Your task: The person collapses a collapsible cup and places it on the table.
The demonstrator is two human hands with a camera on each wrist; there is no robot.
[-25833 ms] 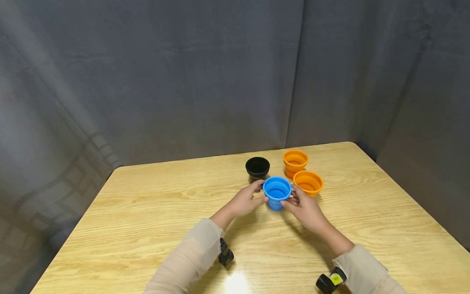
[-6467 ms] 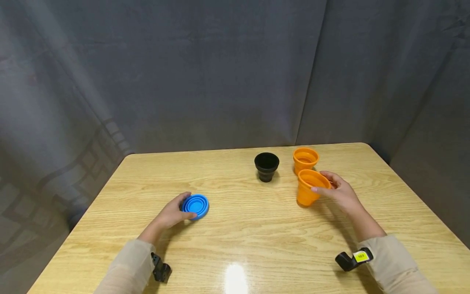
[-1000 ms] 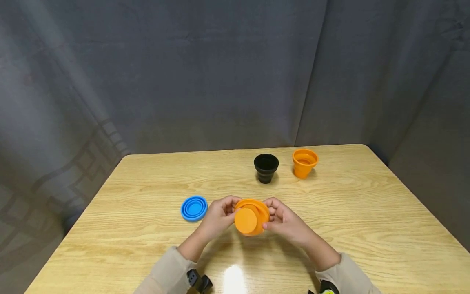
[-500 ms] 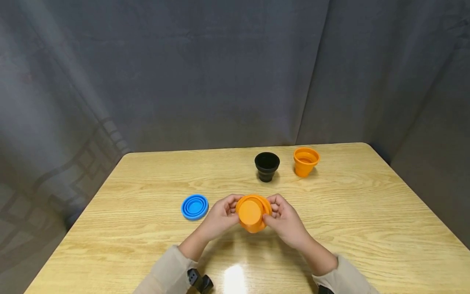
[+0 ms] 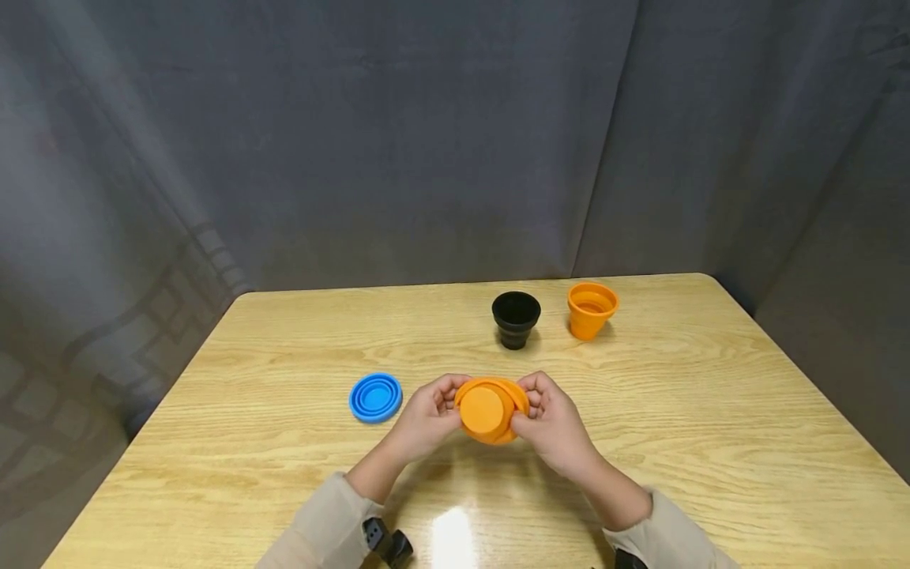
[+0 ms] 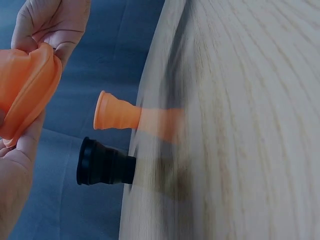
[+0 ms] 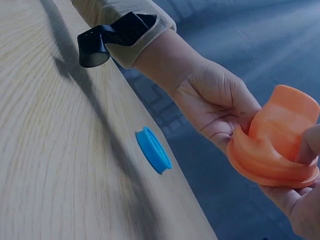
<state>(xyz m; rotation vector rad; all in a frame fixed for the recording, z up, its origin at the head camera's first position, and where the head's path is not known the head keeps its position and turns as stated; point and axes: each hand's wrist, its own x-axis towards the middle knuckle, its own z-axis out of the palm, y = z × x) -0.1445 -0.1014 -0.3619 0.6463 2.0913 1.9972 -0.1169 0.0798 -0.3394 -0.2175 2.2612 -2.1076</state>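
Both hands, the left hand (image 5: pixel 425 417) and right hand (image 5: pixel 553 421), are gripping the soft orange folding rubber cup (image 5: pixel 487 409) and should be squeezing it evenly, flat.

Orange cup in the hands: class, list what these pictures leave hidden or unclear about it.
- Head view: the orange cup shows its base; the inside faces away.
- Left wrist view: the frame edge cuts it off; the left hand covers part.
- Right wrist view: the right hand hides its lower rim.
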